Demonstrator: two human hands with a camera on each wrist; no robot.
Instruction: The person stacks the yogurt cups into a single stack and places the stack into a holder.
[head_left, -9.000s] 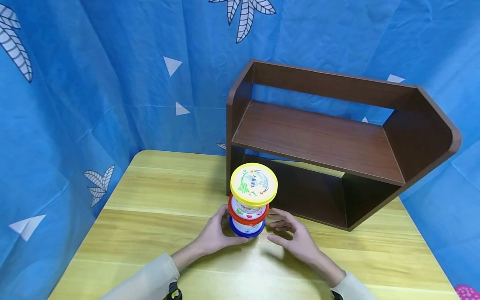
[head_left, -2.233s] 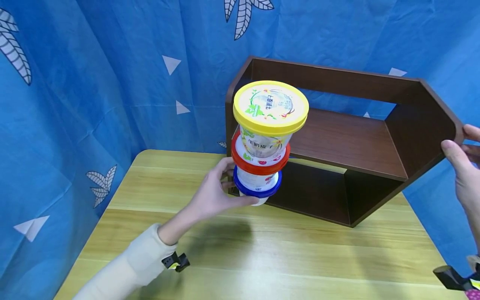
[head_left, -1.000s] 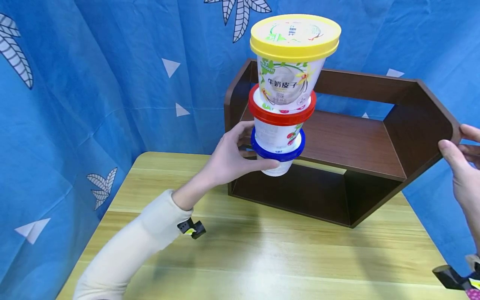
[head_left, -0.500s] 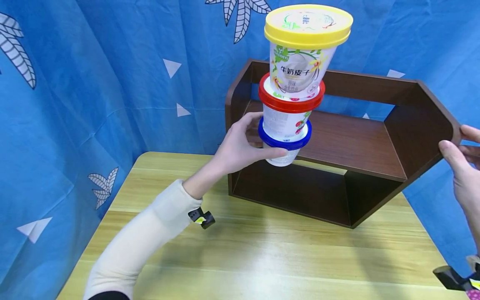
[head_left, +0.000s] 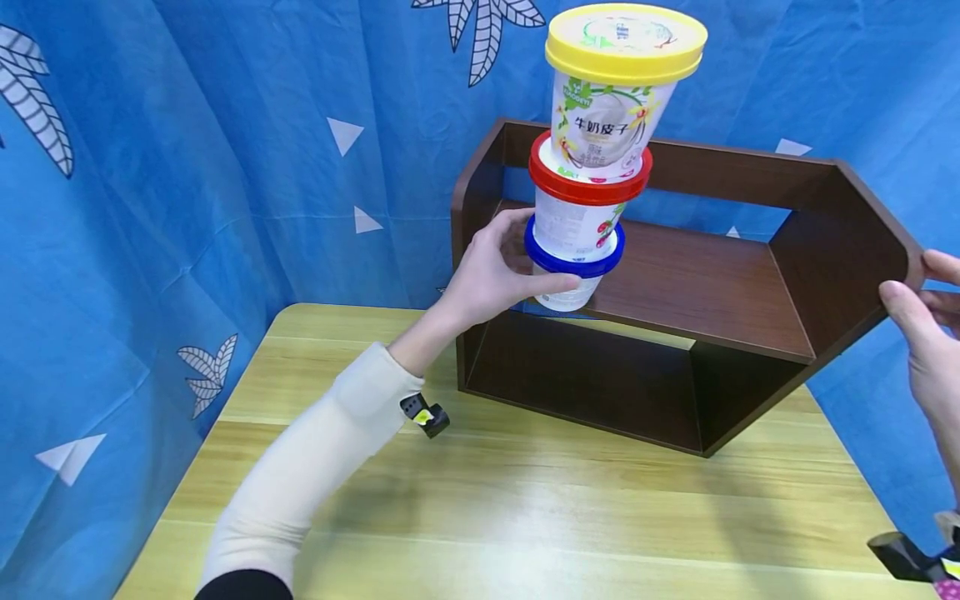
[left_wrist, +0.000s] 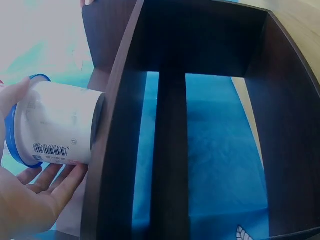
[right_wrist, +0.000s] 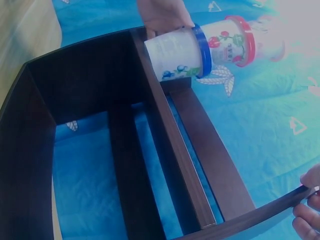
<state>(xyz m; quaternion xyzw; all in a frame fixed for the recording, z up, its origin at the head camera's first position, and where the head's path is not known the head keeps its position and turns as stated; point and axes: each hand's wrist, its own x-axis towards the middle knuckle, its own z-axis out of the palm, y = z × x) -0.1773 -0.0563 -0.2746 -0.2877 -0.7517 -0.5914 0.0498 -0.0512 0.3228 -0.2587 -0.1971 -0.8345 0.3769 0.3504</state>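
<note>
My left hand (head_left: 487,275) grips the lowest of three stacked paper tubs, the small blue-lidded tub (head_left: 572,265). Its thumb lies across the front and its fingers go round the far side. On that tub stands a red-lidded tub (head_left: 572,225), and a larger yellow-lidded tub (head_left: 615,117) tops the stack, leaning slightly right. In the left wrist view the white base of the blue-lidded tub (left_wrist: 60,120) is at the edge of the shelf's middle board; whether they touch I cannot tell. My right hand (head_left: 930,333) holds the front edge of the shelf's right side panel (head_left: 847,250).
The dark brown two-tier shelf (head_left: 690,283) stands angled on a wooden table (head_left: 570,517). A blue patterned cloth (head_left: 225,125) hangs behind and at both sides. Black wrist cameras (head_left: 426,415) sit on both wrists.
Earlier the stack stood on the table between both hands. My left hand has lifted it up and right to the middle board, lately moving slightly. The right hand has gone to the side panel.
</note>
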